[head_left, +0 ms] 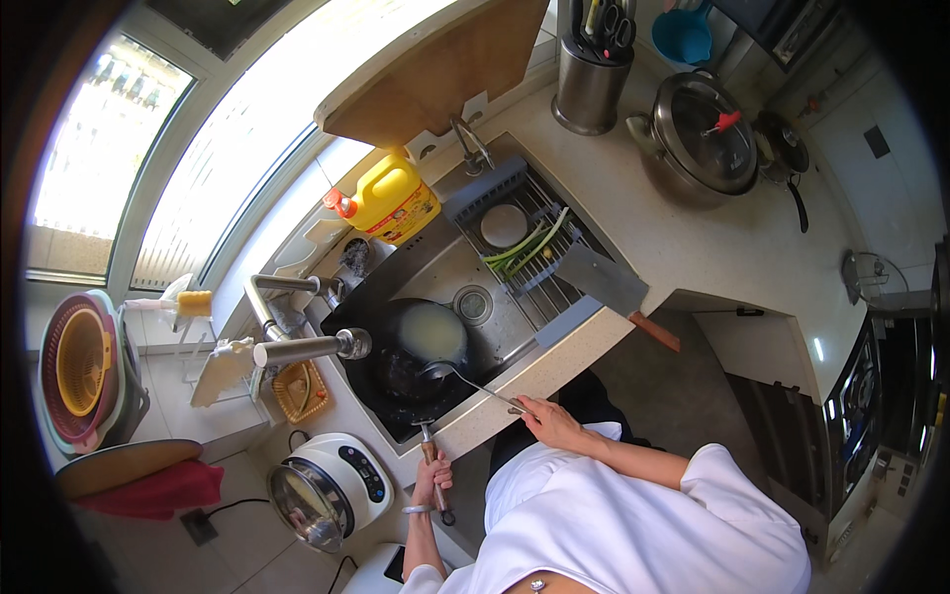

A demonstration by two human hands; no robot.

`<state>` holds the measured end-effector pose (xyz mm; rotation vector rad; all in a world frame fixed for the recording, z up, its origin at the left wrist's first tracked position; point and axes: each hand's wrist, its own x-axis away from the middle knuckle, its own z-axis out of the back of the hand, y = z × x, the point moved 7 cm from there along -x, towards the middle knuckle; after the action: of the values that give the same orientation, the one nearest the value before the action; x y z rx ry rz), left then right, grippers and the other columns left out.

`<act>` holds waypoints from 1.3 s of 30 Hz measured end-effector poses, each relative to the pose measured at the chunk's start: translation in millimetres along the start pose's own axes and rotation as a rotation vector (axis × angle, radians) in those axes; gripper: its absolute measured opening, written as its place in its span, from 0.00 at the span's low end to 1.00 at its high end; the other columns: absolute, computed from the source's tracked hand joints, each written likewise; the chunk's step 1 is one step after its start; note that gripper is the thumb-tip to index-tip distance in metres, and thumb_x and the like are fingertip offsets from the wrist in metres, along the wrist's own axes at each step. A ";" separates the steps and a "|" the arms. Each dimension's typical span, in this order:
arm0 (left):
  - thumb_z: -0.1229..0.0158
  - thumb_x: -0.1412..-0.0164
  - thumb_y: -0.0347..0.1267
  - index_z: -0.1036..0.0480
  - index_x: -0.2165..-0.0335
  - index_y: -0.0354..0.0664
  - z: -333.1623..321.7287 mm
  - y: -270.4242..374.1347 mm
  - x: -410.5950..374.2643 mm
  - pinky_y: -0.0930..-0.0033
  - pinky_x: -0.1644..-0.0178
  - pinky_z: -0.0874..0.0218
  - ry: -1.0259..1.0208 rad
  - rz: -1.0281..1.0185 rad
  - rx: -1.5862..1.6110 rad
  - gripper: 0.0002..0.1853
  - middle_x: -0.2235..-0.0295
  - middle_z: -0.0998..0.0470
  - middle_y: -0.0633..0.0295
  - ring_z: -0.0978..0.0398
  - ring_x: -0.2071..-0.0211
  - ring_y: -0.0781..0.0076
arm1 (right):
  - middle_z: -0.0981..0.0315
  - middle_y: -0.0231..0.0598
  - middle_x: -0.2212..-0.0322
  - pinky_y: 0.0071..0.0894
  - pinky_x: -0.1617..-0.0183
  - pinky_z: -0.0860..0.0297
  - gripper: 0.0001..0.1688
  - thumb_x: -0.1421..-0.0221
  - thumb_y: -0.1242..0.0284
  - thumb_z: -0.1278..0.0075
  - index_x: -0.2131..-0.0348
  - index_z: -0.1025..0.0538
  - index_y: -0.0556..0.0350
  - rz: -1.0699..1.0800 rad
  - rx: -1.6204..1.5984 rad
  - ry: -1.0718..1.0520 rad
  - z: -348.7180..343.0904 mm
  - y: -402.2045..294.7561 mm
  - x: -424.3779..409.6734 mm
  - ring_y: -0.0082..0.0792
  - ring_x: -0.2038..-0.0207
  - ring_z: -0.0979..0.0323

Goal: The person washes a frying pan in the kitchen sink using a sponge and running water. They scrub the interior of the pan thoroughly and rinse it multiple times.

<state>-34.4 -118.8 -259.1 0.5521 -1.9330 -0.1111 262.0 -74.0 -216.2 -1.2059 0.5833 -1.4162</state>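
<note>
My left hand (432,479) grips the wooden handle of a black wok (382,386), which sits tilted in the steel sink (499,327). Cloudy liquid (433,333) has pooled on the wok's far side. In my right hand (553,423) is the handle of a metal ladle (441,369), its bowl down inside the wok beside the liquid. Over the wok's left part reaches the steel faucet (308,347). A roll-up drying rack (531,297) spans the right of the sink. On it lie scallions (528,249), a round grey lid or bowl (504,226) and a cleaver (605,278).
The cleaver's wooden handle (654,331) juts past the counter's front edge. A yellow jug (393,200) stands behind the sink. To the left are a white electric cooker (356,475) and a small basket (299,391). A large lidded pot (698,148) and a knife block (591,85) stand at the right.
</note>
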 end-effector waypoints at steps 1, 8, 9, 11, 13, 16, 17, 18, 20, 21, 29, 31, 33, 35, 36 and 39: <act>0.50 0.45 0.21 0.41 0.68 0.48 -0.5 0.2 0.0 0.83 0.86 0.52 -0.005 -0.001 0.003 0.11 0.86 0.46 0.78 0.48 0.89 0.90 | 0.28 0.57 0.60 0.42 0.55 0.31 0.25 0.43 0.73 0.56 0.46 0.34 0.62 -0.002 -0.003 -0.001 0.0 -0.3 0.0 0.57 0.58 0.29; 0.51 0.45 0.22 0.41 0.68 0.48 1.8 -0.8 -2.7 0.83 0.86 0.52 -0.018 -0.010 0.001 0.10 0.85 0.45 0.77 0.48 0.89 0.90 | 0.28 0.59 0.62 0.46 0.56 0.31 0.23 0.45 0.74 0.56 0.49 0.33 0.62 0.045 -0.022 0.052 2.6 -4.2 0.5 0.59 0.59 0.29; 0.51 0.45 0.22 0.41 0.68 0.48 1.8 -0.8 -3.0 0.83 0.86 0.52 -0.019 -0.008 0.007 0.10 0.85 0.45 0.77 0.48 0.89 0.90 | 0.28 0.59 0.62 0.46 0.56 0.31 0.23 0.45 0.74 0.56 0.49 0.33 0.62 0.038 -0.019 0.047 2.3 -4.0 0.3 0.59 0.60 0.29; 0.51 0.44 0.22 0.41 0.68 0.48 1.2 -0.6 -2.1 0.83 0.86 0.52 -0.014 -0.009 -0.002 0.09 0.85 0.45 0.77 0.48 0.89 0.90 | 0.28 0.59 0.62 0.46 0.56 0.31 0.23 0.45 0.74 0.56 0.49 0.33 0.62 0.035 -0.015 0.043 1.8 -3.1 -0.1 0.59 0.60 0.29; 0.51 0.44 0.23 0.41 0.68 0.48 1.4 -0.5 -1.9 0.83 0.86 0.53 -0.014 -0.006 -0.010 0.09 0.85 0.45 0.77 0.48 0.89 0.90 | 0.28 0.59 0.62 0.47 0.56 0.31 0.23 0.45 0.74 0.55 0.49 0.33 0.63 0.042 -0.011 0.046 1.1 -2.2 -0.2 0.59 0.60 0.29; 0.51 0.44 0.23 0.41 0.68 0.48 4.0 -1.8 -3.3 0.83 0.87 0.53 -0.019 0.001 -0.010 0.09 0.85 0.45 0.77 0.48 0.89 0.90 | 0.28 0.59 0.62 0.46 0.56 0.31 0.23 0.45 0.74 0.55 0.49 0.33 0.63 0.058 -0.011 0.057 1.1 -2.5 0.2 0.59 0.60 0.29; 0.51 0.44 0.23 0.41 0.68 0.48 4.0 -1.8 -3.4 0.82 0.87 0.53 -0.021 0.000 -0.007 0.09 0.85 0.45 0.77 0.48 0.89 0.90 | 0.28 0.59 0.62 0.46 0.56 0.31 0.23 0.44 0.74 0.55 0.49 0.33 0.63 0.055 -0.013 0.054 0.8 -2.1 0.2 0.59 0.60 0.29; 0.51 0.44 0.23 0.41 0.68 0.48 3.3 -1.6 -3.3 0.82 0.87 0.54 -0.022 0.000 -0.003 0.09 0.85 0.45 0.77 0.49 0.89 0.90 | 0.28 0.58 0.62 0.46 0.56 0.31 0.23 0.44 0.74 0.55 0.49 0.33 0.62 0.052 -0.015 0.051 0.5 -1.7 0.2 0.58 0.60 0.29; 0.51 0.44 0.22 0.41 0.68 0.48 1.3 -0.6 -2.2 0.82 0.87 0.54 -0.011 -0.002 -0.010 0.09 0.85 0.45 0.77 0.49 0.89 0.90 | 0.28 0.58 0.62 0.46 0.56 0.31 0.23 0.44 0.74 0.55 0.49 0.33 0.62 0.043 -0.016 0.041 0.1 -0.8 0.1 0.58 0.60 0.29; 0.51 0.44 0.22 0.41 0.68 0.48 -0.1 0.2 -1.7 0.82 0.87 0.54 -0.006 -0.003 -0.014 0.09 0.85 0.45 0.77 0.49 0.89 0.90 | 0.28 0.58 0.62 0.46 0.56 0.31 0.23 0.44 0.74 0.56 0.49 0.33 0.62 0.037 -0.016 0.035 0.2 -0.6 0.2 0.58 0.60 0.29; 0.51 0.44 0.22 0.42 0.68 0.48 -1.7 0.3 -1.1 0.82 0.86 0.53 -0.007 -0.001 -0.015 0.10 0.84 0.45 0.77 0.49 0.89 0.90 | 0.28 0.58 0.61 0.43 0.55 0.31 0.24 0.43 0.73 0.56 0.47 0.34 0.61 0.008 -0.010 0.005 0.9 0.5 -0.5 0.58 0.59 0.29; 0.51 0.44 0.22 0.42 0.68 0.48 -0.3 -0.4 -1.8 0.82 0.86 0.53 -0.003 -0.001 -0.017 0.10 0.84 0.45 0.77 0.49 0.89 0.90 | 0.28 0.58 0.61 0.43 0.55 0.31 0.24 0.43 0.73 0.56 0.47 0.34 0.61 -0.003 -0.018 -0.002 1.7 -0.8 -0.6 0.58 0.59 0.29; 0.52 0.44 0.22 0.42 0.68 0.48 -1.3 0.2 -2.1 0.82 0.86 0.53 -0.001 -0.001 -0.020 0.10 0.84 0.46 0.77 0.49 0.88 0.90 | 0.28 0.57 0.61 0.43 0.55 0.31 0.24 0.44 0.74 0.56 0.48 0.33 0.61 0.009 -0.021 0.007 1.4 1.3 -0.6 0.58 0.59 0.29; 0.52 0.44 0.22 0.42 0.67 0.48 -6.0 2.5 -1.2 0.82 0.86 0.53 -0.001 -0.009 -0.036 0.10 0.85 0.46 0.77 0.49 0.88 0.90 | 0.28 0.57 0.61 0.43 0.55 0.31 0.24 0.44 0.74 0.55 0.48 0.33 0.62 0.019 -0.020 0.016 0.9 4.3 -0.5 0.58 0.58 0.29; 0.52 0.44 0.22 0.42 0.67 0.48 -8.6 3.7 -0.5 0.82 0.86 0.53 0.000 -0.013 -0.044 0.09 0.85 0.46 0.77 0.49 0.88 0.90 | 0.28 0.57 0.61 0.43 0.55 0.31 0.24 0.44 0.74 0.55 0.48 0.33 0.62 0.023 -0.017 0.019 0.4 5.4 -0.7 0.58 0.58 0.29; 0.52 0.44 0.23 0.42 0.67 0.48 -15.5 4.2 -0.4 0.82 0.86 0.53 -0.012 -0.013 -0.034 0.09 0.85 0.47 0.77 0.49 0.88 0.90 | 0.28 0.57 0.60 0.43 0.55 0.31 0.24 0.44 0.74 0.55 0.48 0.33 0.62 0.024 -0.017 0.019 -1.0 8.5 -1.6 0.58 0.58 0.29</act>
<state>-21.9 -112.2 -251.5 0.5428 -1.9361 -0.1554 264.4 -74.9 -224.5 -1.1966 0.6220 -1.4059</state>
